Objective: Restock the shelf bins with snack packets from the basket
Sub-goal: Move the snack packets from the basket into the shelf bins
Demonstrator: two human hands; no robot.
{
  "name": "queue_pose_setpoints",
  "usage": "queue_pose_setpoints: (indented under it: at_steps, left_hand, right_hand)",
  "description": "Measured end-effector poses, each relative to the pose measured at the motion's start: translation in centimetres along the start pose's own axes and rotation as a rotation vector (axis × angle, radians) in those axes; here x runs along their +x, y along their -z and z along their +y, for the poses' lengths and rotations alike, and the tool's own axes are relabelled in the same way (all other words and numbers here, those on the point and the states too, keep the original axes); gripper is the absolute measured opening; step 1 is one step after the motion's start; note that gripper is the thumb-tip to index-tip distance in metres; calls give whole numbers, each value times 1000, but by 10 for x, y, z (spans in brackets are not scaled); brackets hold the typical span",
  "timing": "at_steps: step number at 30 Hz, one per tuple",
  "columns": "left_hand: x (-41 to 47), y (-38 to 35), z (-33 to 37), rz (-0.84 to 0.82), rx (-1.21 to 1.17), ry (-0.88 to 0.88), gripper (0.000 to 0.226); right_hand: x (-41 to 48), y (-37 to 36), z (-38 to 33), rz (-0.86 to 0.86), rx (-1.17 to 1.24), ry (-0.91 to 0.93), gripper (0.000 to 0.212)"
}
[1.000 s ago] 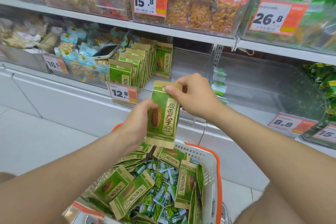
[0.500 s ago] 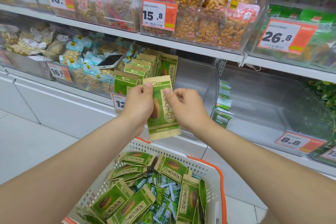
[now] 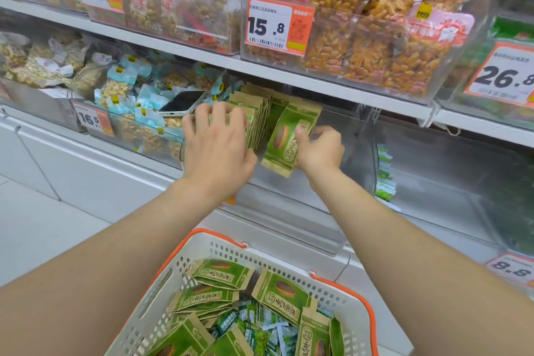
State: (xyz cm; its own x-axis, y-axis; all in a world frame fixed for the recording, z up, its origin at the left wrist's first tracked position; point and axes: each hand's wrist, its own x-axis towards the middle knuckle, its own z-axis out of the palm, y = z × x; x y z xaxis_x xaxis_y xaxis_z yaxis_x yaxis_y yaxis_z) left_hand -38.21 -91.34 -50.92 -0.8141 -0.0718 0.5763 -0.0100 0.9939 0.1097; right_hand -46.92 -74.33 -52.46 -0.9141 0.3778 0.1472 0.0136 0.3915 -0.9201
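View: head camera, looking down over both forearms toward the shelf [image 3: 289, 78].
Done so far: a row of packets [image 3: 258, 121] stands upright on edge at the left end of the clear bin [image 3: 366, 150].
In hand: one green packet [image 3: 284, 139] is tilted just right of that row, its lower edge inside the bin and not yet upright.
Left to do: by my judgement, most of the job; the bin is bare to the right of the row, and the basket [image 3: 173, 277] below holds many loose packets [image 3: 280, 292] among small green sachets [image 3: 260, 326].
Left hand [image 3: 216, 141]: arm extended, palm down, fingers spread over the front of the row.
Left grip: not closed; the fingers press on the row and clasp nothing.
Right hand [image 3: 320, 150]: arm extended, knuckles toward the camera.
Right grip: thumb and fingers pinch the right edge of the tilted packet.
Nearby: a phone [image 3: 182, 101] lies on the snacks in the bin to the left.
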Motion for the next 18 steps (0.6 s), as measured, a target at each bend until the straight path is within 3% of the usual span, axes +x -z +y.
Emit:
queue_pose_setpoints:
  at_steps: [7, 18]
  left_hand:
    - [11, -19, -5, -3, 81, 29, 40]
    - [11, -26, -6, 14, 45, 18, 22]
  right_hand:
    - [24, -24, -3, -10, -232, 87, 22]
    - [42, -49, -4, 22, -139, -26, 29]
